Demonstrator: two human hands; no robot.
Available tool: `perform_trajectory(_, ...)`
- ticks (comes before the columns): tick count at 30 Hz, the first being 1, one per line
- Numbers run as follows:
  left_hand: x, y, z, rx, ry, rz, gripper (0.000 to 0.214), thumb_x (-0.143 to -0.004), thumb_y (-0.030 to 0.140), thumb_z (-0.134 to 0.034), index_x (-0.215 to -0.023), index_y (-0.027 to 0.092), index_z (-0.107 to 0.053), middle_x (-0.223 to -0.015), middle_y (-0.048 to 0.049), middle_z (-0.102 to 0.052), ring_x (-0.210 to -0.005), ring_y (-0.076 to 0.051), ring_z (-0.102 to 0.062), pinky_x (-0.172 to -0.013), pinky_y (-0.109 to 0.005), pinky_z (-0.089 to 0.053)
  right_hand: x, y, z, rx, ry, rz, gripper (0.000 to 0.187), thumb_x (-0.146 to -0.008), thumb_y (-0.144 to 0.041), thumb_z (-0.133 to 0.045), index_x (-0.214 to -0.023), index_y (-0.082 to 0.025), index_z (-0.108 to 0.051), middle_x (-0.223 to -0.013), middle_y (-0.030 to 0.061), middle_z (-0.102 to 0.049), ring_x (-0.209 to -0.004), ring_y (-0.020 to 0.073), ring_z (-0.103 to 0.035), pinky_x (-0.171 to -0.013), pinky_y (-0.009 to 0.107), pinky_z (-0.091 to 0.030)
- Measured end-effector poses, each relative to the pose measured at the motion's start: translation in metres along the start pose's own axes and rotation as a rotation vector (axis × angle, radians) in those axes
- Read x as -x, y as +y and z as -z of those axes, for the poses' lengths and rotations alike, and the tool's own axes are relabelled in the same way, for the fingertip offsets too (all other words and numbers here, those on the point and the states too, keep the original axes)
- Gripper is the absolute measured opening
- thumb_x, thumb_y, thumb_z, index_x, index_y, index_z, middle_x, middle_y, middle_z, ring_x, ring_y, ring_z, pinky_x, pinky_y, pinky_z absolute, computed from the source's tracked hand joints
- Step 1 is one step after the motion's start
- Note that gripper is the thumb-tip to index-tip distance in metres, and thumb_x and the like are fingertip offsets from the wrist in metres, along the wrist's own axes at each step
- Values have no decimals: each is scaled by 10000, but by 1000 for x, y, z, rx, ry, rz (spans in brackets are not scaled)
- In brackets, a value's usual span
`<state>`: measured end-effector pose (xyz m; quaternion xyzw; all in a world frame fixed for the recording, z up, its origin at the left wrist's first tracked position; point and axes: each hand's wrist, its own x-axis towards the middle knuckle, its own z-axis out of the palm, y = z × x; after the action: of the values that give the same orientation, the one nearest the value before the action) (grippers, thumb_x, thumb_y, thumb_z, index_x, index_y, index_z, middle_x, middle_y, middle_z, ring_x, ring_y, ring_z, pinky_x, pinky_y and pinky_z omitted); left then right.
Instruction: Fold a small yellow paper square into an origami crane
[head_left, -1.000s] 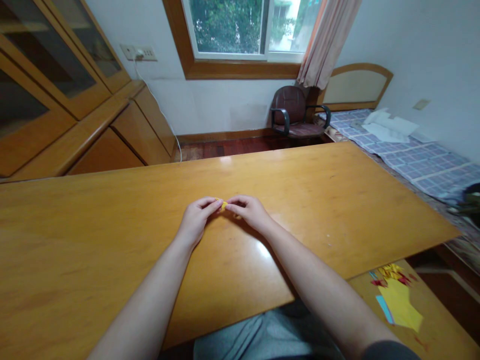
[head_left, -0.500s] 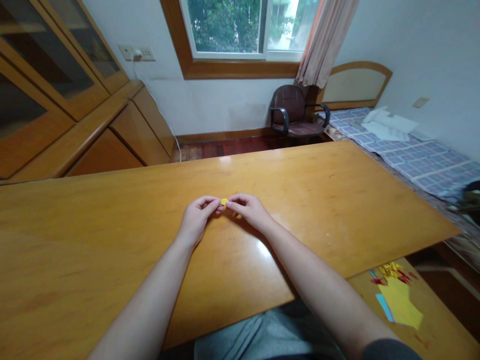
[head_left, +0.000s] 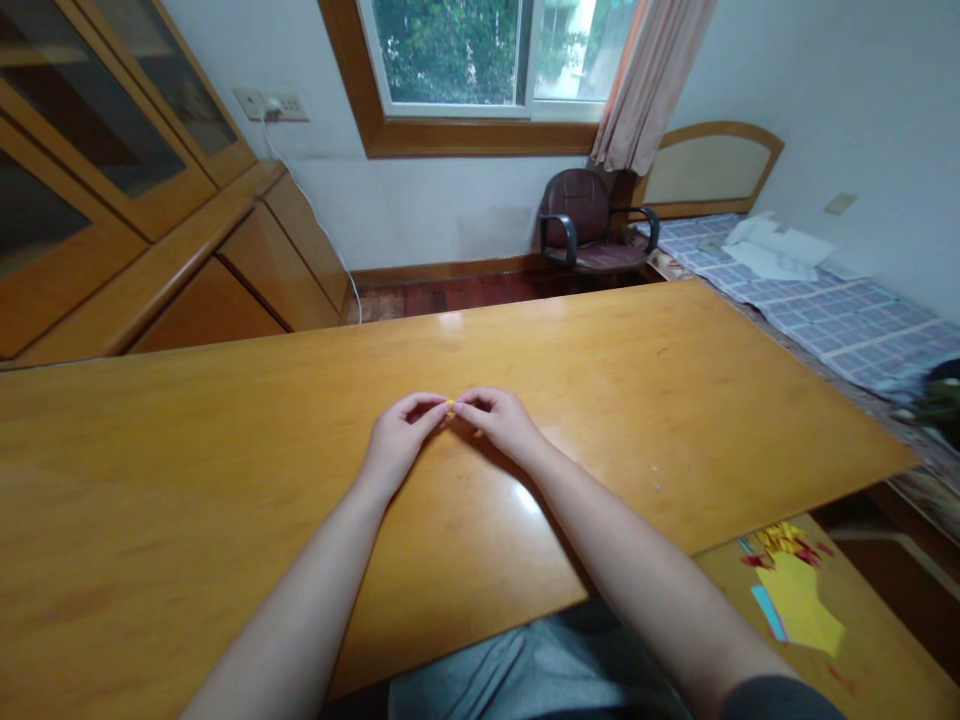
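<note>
Between my fingertips, just above the wooden table (head_left: 210, 480), is a tiny yellow piece (head_left: 451, 405), which looks like folded paper. Most of it is covered by my fingers. My left hand (head_left: 401, 428) pinches it from the left, thumb against forefinger. From the other side my right hand (head_left: 495, 415) pinches it too, and the fingertips of both hands almost meet.
At the lower right, a lower surface (head_left: 892, 610) carries yellow paper (head_left: 802, 605), a light blue sheet (head_left: 769, 612) and a pile of small yellow and red pieces (head_left: 784, 540). A brown armchair (head_left: 577, 215) and a bed (head_left: 847, 310) stand beyond the table.
My left fingertips have moved slightly right, closer to the right ones. Less of the yellow piece shows between them. My right hand stays almost still.
</note>
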<state>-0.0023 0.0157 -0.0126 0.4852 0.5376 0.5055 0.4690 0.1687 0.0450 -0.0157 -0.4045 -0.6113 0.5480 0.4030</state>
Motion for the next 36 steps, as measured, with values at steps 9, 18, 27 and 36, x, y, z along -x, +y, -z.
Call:
perform_trajectory(9, 3, 4, 3, -361, 30, -228, 252, -819, 436, -670, -870, 189, -671, -876, -33, -701, -811, -176, -654, -776, -290, -518, -1, 1, 0, 93, 28, 49, 250, -824, -397, -652, -817, -156, -716, -751, 21, -689, -678, 128, -591, -632, 229, -462)
perform_trajectory(18, 3, 5, 2, -374, 32, -206, 235, -811, 420, -672, -851, 189, -658, -855, -26, -693, -794, -174, -642, -766, -284, -506, 1, -2, 0, 235, 49, 140, 197, -885, -319, -593, -828, -163, -699, -772, 20, -687, -719, 135, -601, -677, 232, -456)
perform_trajectory(27, -2, -6, 4, -264, 10, -140, 243, -788, 420, -685, -820, 182, -645, -792, -16, -668, -737, -163, -621, -731, -280, -494, 1, -3, 0, 317, 62, 214, 193, -911, -266, -560, -815, -160, -690, -798, 26, -694, -759, 138, -614, -741, 243, -447)
perform_trajectory(36, -4, -9, 3, -182, 11, -107, 290, -751, 450, -719, -833, 180, -651, -815, -22, -669, -767, -166, -618, -754, -285, -503, 1, -5, 0, 286, 80, 190, 205, -904, -296, -561, -812, -165, -690, -794, 27, -699, -748, 141, -615, -731, 247, -456)
